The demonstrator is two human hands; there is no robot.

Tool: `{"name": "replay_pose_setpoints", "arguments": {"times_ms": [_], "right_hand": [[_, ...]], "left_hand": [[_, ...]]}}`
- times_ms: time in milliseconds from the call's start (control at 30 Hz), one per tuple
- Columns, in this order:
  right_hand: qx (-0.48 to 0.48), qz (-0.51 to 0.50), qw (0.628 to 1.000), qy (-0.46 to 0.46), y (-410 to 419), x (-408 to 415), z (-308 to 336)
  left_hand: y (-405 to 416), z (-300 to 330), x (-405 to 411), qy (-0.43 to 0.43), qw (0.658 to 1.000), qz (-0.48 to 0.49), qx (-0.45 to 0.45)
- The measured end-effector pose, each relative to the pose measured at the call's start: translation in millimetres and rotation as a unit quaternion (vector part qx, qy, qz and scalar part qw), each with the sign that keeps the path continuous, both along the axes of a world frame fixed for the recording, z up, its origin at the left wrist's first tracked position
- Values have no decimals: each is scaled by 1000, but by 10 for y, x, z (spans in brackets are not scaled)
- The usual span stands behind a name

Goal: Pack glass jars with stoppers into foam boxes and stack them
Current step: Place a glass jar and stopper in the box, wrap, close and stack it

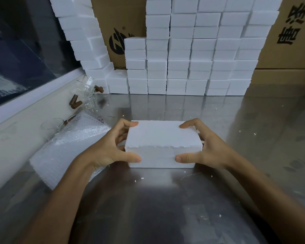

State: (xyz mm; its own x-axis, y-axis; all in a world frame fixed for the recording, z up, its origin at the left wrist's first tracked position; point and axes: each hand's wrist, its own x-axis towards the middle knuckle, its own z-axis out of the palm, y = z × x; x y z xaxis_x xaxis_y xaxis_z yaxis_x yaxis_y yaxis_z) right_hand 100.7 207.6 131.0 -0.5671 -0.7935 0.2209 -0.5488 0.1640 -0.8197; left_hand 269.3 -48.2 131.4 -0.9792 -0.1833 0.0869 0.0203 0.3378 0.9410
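- A closed white foam box (pixel 163 144) sits on the shiny metal table (pixel 165 199) at the near centre, lid on, so whatever is inside cannot be seen.
- The left hand (pixel 111 147) grips the box's left end, thumb along the near side face and fingers curled over the far top corner.
- The right hand (pixel 208 147) grips the right end in the same way, thumb on the near face, fingers hooked over the far top edge.
- White foam crumbs (pixel 142 178) lie scattered on the table round the box.
- Just left of the box lies a sheet of bubble wrap (pixel 70 147), partly under the left forearm.
- Beyond the wrap, by the wall, are clear glass jars (pixel 90 95) lying about, with brown stoppers (pixel 75 102) beside them; how many jars there are is hard to tell.
- At the far edge stands a wall of stacked foam boxes (pixel 192 67), all closed, several columns wide, with a leaning column at the left.
- Behind the stacks are brown cardboard cartons (pixel 289 41) with black print.
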Motion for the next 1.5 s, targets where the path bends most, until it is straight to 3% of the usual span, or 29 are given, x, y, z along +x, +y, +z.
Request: {"name": "replay_pose_setpoints", "arguments": {"times_ms": [267,567,667,767,867,933,1033,1133,1333,1500], "right_hand": [[-3,45,997,-56,73,-29,-48],[-56,31,995,-81,35,-106,-95],[-113,-7,988,-107,2,-86,-105],[-166,-71,974,-135,-41,-35,-87],[-192,-94,968,-132,-122,95,-57],[-188,-106,972,-94,-191,237,-51],[-149,-155,976,37,-290,449,-96],[-112,-179,968,133,-355,569,-118],[-74,-133,956,251,-336,579,-151],[-62,-134,881,450,-396,604,-112]], "left_hand": [[9,14,6,-18,1000,13,-19],[-14,-64,-11,30,999,22,7],[110,-53,-93,89,985,133,67],[393,-14,-259,127,939,236,215],[728,26,-372,116,899,187,380],[886,52,-379,109,878,155,440],[928,119,-356,81,862,194,461],[862,190,-304,66,867,223,440],[772,254,-248,46,874,251,413],[653,305,-204,8,885,258,388]]}}
